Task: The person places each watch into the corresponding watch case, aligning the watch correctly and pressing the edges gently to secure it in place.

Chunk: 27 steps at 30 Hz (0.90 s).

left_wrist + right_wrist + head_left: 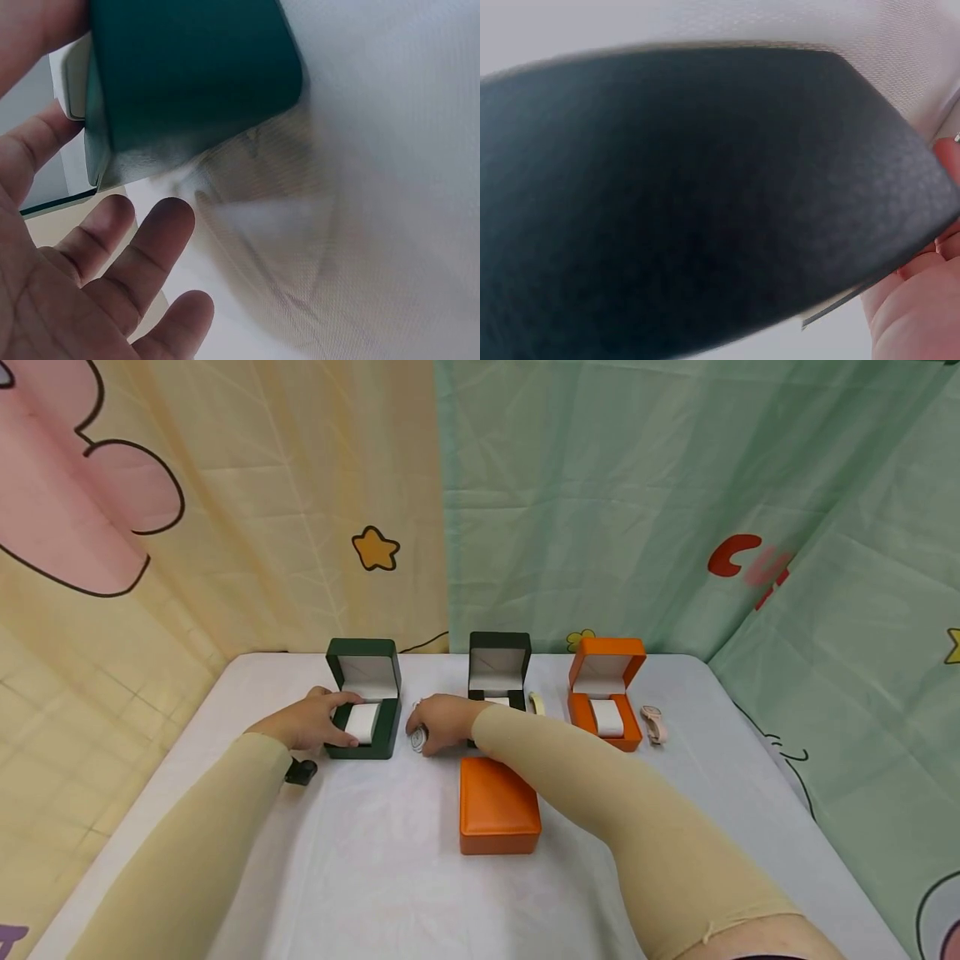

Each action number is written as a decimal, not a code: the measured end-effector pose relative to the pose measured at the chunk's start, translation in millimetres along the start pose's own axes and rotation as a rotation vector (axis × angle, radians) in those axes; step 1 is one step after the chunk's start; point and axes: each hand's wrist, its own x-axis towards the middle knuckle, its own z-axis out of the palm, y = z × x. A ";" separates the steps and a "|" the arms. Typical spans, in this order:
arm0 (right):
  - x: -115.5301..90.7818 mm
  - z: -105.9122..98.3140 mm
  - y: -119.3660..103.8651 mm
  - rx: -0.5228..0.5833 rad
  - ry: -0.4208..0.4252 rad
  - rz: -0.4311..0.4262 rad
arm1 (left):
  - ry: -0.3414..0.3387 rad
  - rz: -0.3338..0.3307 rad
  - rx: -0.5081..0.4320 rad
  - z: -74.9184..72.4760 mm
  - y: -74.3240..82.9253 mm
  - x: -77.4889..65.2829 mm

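Note:
On the white-covered table, an open green watch box (384, 731) stands at the left with its lid up. My left hand (313, 718) reaches into it from the left; thumb and index finger pinch opposite ends of its white cushion (362, 723). The other fingers (161, 232) are spread outside the green box in the left wrist view. Just right of that box, my right hand (442, 722) holds a wristwatch (418, 739) with a pale round face; its strap is mostly hidden. In the right wrist view, a dark box (705, 187) covers most of the right hand.
Behind the right hand stands an open dark green box (499, 652), a pale yellow watch (536, 703) beside it. Farther right are an open orange box (632, 727) with a white cushion and a pink watch (655, 725). A closed orange box (499, 810) sits nearer, beside the right sleeve.

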 end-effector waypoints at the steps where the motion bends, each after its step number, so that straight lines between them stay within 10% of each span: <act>1: -0.3 -0.3 -0.1 -0.002 0.003 -0.001 | -0.001 -0.001 -0.004 0.0 0.0 0.6; 27: -30.0 -24.2 13.2 0.218 0.144 0.021 | 0.096 0.089 0.022 5.2 0.0 -0.3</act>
